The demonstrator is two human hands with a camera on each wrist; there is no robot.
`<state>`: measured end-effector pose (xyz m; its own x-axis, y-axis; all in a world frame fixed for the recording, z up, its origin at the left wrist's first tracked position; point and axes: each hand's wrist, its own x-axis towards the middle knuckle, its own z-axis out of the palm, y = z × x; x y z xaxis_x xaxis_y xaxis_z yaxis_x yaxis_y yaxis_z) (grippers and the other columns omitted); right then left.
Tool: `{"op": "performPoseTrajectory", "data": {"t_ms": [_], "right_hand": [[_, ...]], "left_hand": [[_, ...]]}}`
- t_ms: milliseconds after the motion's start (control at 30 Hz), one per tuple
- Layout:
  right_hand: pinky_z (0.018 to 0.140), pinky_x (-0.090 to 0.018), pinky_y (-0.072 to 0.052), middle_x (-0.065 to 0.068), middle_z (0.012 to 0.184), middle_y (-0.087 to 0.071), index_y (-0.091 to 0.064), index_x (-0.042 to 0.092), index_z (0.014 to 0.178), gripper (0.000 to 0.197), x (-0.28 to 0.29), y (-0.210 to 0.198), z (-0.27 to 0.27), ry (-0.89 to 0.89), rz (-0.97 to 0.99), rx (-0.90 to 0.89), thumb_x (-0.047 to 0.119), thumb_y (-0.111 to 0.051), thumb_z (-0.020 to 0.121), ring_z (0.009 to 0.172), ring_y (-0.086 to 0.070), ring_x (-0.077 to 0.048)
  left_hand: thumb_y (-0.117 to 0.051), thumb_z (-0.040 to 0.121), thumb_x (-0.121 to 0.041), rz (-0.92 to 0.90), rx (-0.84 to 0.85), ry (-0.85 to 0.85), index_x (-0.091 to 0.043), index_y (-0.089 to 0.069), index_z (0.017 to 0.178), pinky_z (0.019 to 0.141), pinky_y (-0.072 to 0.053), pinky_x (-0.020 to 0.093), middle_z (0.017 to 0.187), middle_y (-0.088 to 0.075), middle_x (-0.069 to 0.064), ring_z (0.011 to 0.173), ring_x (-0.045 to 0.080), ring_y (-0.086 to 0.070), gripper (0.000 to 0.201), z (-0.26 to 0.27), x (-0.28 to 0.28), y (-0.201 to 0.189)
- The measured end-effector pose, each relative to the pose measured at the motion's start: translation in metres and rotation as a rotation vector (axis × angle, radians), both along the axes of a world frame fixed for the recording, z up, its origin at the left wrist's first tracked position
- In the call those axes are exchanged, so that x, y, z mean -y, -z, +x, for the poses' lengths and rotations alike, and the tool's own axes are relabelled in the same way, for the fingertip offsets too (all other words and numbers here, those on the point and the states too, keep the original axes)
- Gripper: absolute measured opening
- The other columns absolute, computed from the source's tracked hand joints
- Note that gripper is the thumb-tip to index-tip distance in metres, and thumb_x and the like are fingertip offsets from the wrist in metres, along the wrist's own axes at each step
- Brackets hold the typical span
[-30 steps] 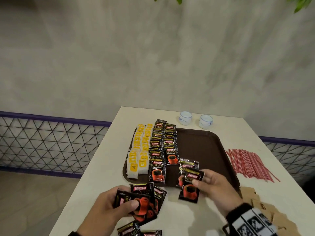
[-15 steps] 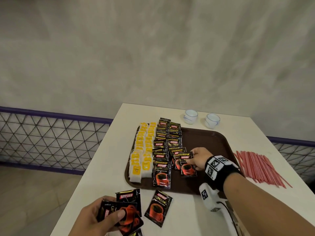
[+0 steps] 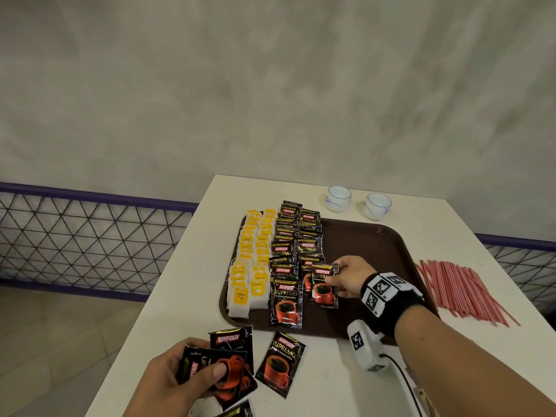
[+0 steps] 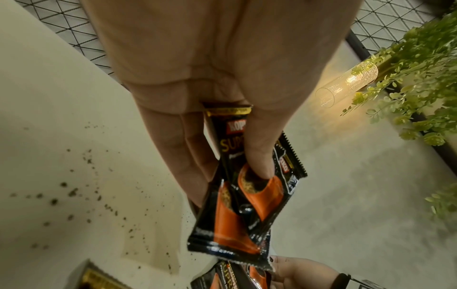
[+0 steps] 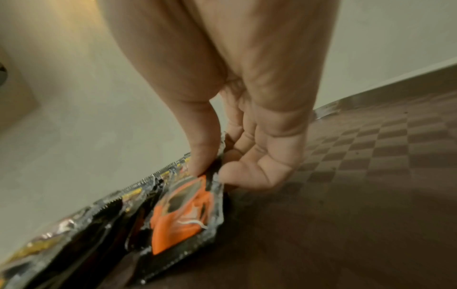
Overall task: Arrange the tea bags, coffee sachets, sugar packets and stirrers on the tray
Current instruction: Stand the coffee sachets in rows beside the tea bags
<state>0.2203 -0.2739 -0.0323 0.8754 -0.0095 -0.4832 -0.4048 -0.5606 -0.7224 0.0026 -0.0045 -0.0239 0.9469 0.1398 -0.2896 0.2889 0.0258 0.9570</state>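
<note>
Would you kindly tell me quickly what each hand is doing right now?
Left hand: holding a small stack of coffee sachets above the table.
Right hand: fingers pinching one coffee sachet on the tray.

two white cups with blue markings (image 3: 338, 198) (image 3: 377, 205) stand side by side on the white table (image 3: 186, 284), near its far edge. behind the table rises a mottled grey wall (image 3: 270, 85). a black wire-mesh railing with a purple top rail (image 3: 90, 233) runs along the left. green foliage (image 4: 420, 78) and a lit glass tube lamp (image 4: 348, 86) show in the left wrist view.
</note>
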Motion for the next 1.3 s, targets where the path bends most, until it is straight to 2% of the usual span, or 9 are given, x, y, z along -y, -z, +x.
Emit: {"op": "performPoseTrajectory", "data": {"t_ms": [233, 367, 533, 633, 767, 867, 933, 1100, 1300], "right_hand": [[0.062, -0.031, -0.054, -0.007, 0.086, -0.063, -0.056, 0.011, 0.089, 0.027, -0.002, -0.010, -0.004, -0.005, 0.133, 0.024, -0.003, -0.075, 0.076, 0.078, -0.063, -0.020], [0.058, -0.031, -0.055, -0.004, 0.082, -0.056, -0.053, 0.015, 0.085, 0.030, -0.010, -0.001, -0.005, 0.021, 0.060, 0.032, -0.002, -0.076, 0.076, 0.074, -0.060, -0.020], [0.066, -0.037, -0.060, -0.004, 0.080, -0.057, -0.052, 0.017, 0.082, 0.031, -0.015, 0.000, -0.004, 0.067, -0.010, 0.078, -0.003, -0.075, 0.075, 0.072, -0.061, -0.021], [0.073, -0.042, -0.060, -0.004, 0.075, -0.055, -0.051, 0.017, 0.082, 0.033, -0.017, -0.002, -0.006, 0.065, -0.010, 0.078, -0.002, -0.077, 0.074, 0.063, -0.059, -0.020], [0.076, -0.040, -0.060, -0.005, 0.079, -0.059, -0.052, 0.017, 0.089, 0.035, -0.020, -0.003, -0.007, 0.051, -0.038, 0.090, 0.001, -0.079, 0.073, 0.067, -0.062, -0.021], [0.076, -0.041, -0.060, -0.004, 0.087, -0.059, -0.051, 0.018, 0.090, 0.037, -0.021, -0.003, -0.007, 0.043, -0.072, 0.099, 0.003, -0.079, 0.072, 0.075, -0.064, -0.022], [0.075, -0.040, -0.060, -0.007, 0.092, -0.061, -0.050, 0.018, 0.093, 0.040, -0.021, -0.004, -0.008, 0.041, -0.097, 0.096, 0.007, -0.082, 0.071, 0.075, -0.064, -0.023], [0.080, -0.043, -0.059, -0.012, 0.106, -0.059, -0.045, 0.012, 0.110, 0.061, -0.024, -0.013, -0.013, -0.023, -0.179, 0.009, 0.016, -0.087, 0.066, 0.090, -0.065, -0.026], [0.095, -0.043, -0.052, -0.014, 0.121, -0.055, -0.040, 0.007, 0.123, 0.077, -0.033, -0.018, -0.010, -0.104, -0.299, 0.029, 0.014, -0.087, 0.063, 0.112, -0.058, -0.029]], "left_hand": [[-0.087, 0.045, -0.022, 0.005, 0.016, -0.026, 0.001, -0.064, 0.085, 0.065, -0.060, 0.044, 0.075, -0.073, 0.016, 0.076, 0.037, -0.071, 0.051, 0.000, 0.002, -0.002], [-0.088, 0.009, -0.056, 0.005, 0.005, 0.030, -0.001, -0.064, 0.085, 0.064, -0.061, 0.040, 0.079, -0.074, 0.015, 0.073, 0.029, -0.073, 0.098, -0.002, 0.004, 0.003], [-0.089, 0.008, -0.053, 0.026, 0.005, 0.028, 0.000, -0.064, 0.085, 0.059, -0.060, 0.037, 0.077, -0.074, 0.013, 0.071, 0.026, -0.073, 0.097, -0.002, 0.001, 0.004], [-0.093, 0.040, -0.024, 0.016, -0.011, -0.013, 0.000, -0.064, 0.084, 0.062, -0.061, 0.042, 0.074, -0.074, 0.010, 0.081, 0.036, -0.071, 0.058, -0.002, 0.002, 0.001], [-0.092, 0.024, -0.046, 0.058, -0.003, -0.005, -0.003, -0.067, 0.083, 0.058, -0.060, 0.033, 0.077, -0.074, 0.012, 0.076, 0.029, -0.072, 0.077, -0.001, 0.004, 0.008], [-0.080, 0.065, -0.006, 0.064, -0.010, -0.024, -0.001, -0.065, 0.087, 0.054, -0.059, 0.028, 0.075, -0.074, 0.004, 0.076, 0.028, -0.072, 0.027, 0.001, 0.004, 0.003], [-0.074, 0.070, 0.001, 0.060, -0.019, -0.027, 0.000, -0.064, 0.088, 0.055, -0.059, 0.027, 0.075, -0.074, 0.002, 0.073, 0.022, -0.072, 0.020, 0.001, 0.003, 0.004], [-0.089, 0.017, -0.056, 0.038, 0.008, -0.004, -0.003, -0.067, 0.083, 0.058, -0.060, 0.032, 0.075, -0.073, 0.014, 0.073, 0.028, -0.072, 0.087, -0.001, 0.003, 0.008], [-0.081, 0.001, -0.066, 0.043, 0.010, -0.018, -0.003, -0.065, 0.082, 0.058, -0.060, 0.032, 0.072, -0.073, 0.014, 0.067, 0.025, -0.072, 0.104, -0.001, 0.004, 0.008]]}}
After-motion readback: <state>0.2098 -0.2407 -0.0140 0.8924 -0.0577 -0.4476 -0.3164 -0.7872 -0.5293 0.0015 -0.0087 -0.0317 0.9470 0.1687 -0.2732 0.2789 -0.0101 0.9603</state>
